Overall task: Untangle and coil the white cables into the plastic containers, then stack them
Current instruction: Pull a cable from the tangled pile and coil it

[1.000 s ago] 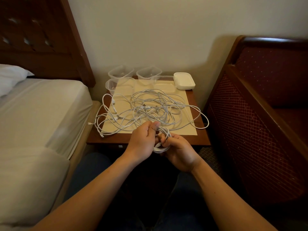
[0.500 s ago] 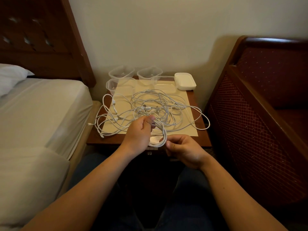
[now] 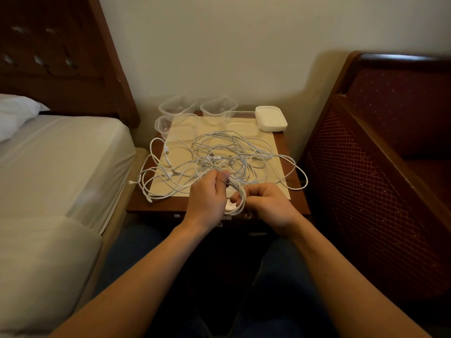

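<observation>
Coiling | left fingers pinch coil; right fingers, regrasped since 0.5 s ago, clench it | tangle at 12 o'clock, containers unfilled

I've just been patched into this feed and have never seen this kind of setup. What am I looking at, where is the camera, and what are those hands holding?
There is no machine here: a person works with bare hands, and the single camera sits on their head, looking down. The left hand and right hand hold a small coil of white cable between them at the near edge of a wooden nightstand. A tangle of white cables lies on a pale mat. Clear plastic containers and a white lid stand at the back.
</observation>
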Demonstrator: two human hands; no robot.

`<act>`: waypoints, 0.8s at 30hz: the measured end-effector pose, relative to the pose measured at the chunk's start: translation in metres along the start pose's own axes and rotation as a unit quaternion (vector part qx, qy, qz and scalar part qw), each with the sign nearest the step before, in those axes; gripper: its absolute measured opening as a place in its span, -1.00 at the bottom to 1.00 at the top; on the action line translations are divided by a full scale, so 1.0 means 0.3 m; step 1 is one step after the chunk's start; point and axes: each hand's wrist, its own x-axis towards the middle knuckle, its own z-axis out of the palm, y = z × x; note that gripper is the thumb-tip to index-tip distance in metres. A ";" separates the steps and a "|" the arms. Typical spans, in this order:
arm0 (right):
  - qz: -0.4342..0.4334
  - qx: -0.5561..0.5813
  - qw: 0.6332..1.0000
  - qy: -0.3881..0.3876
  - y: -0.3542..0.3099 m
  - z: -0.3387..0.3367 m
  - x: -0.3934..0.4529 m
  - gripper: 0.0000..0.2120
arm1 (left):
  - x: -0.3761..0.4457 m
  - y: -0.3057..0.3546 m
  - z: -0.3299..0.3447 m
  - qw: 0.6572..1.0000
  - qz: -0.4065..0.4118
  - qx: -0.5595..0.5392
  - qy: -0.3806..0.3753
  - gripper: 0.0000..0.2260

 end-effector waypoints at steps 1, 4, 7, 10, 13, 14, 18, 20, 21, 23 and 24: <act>0.010 0.019 1.000 0.011 -0.003 0.011 0.004 -0.84 | 0.006 0.002 -0.002 1.000 0.003 0.001 0.016 -0.65; 0.020 0.059 0.998 0.013 -0.019 0.034 0.006 -0.71 | 0.023 -0.011 -0.016 0.999 0.008 0.015 0.030 -0.66; 0.009 0.065 0.998 -0.002 -0.031 0.050 0.001 -0.77 | 0.023 -0.027 -0.028 1.000 0.010 0.012 0.026 -0.66; -0.025 -0.050 0.997 0.053 -0.024 0.057 0.003 -0.83 | 0.016 -0.038 -0.028 1.000 0.004 0.006 0.008 -0.65; -0.023 -0.101 0.992 0.079 -0.020 0.045 0.009 -0.78 | 0.022 -0.044 -0.048 0.997 -0.033 -0.039 -0.062 -0.65; -0.018 -0.109 0.990 0.083 -0.020 0.035 0.010 -0.76 | 0.031 -0.046 -0.064 0.993 -0.046 -0.054 -0.094 -0.66; -0.015 -0.151 0.986 0.062 -0.009 -0.006 0.010 -0.66 | 0.059 -0.065 -0.131 0.960 -0.085 -0.113 -0.240 -0.79; -0.010 -0.150 0.988 0.035 -0.019 -0.017 0.005 -0.67 | 0.069 -0.065 -0.161 0.953 -0.082 -0.120 -0.267 -0.80; -0.006 -0.148 0.989 0.022 -0.024 -0.021 0.003 -0.70 | 0.076 -0.067 -0.176 0.954 -0.068 -0.099 -0.275 -0.80; -0.002 -0.153 0.988 -0.005 -0.025 -0.025 0.001 -0.77 | 0.096 -0.068 -0.200 0.957 -0.021 -0.012 -0.288 -0.80; -0.001 -0.156 0.987 -0.025 -0.020 -0.026 0.001 -0.78 | 0.103 -0.068 -0.208 0.958 0.012 0.038 -0.284 -0.79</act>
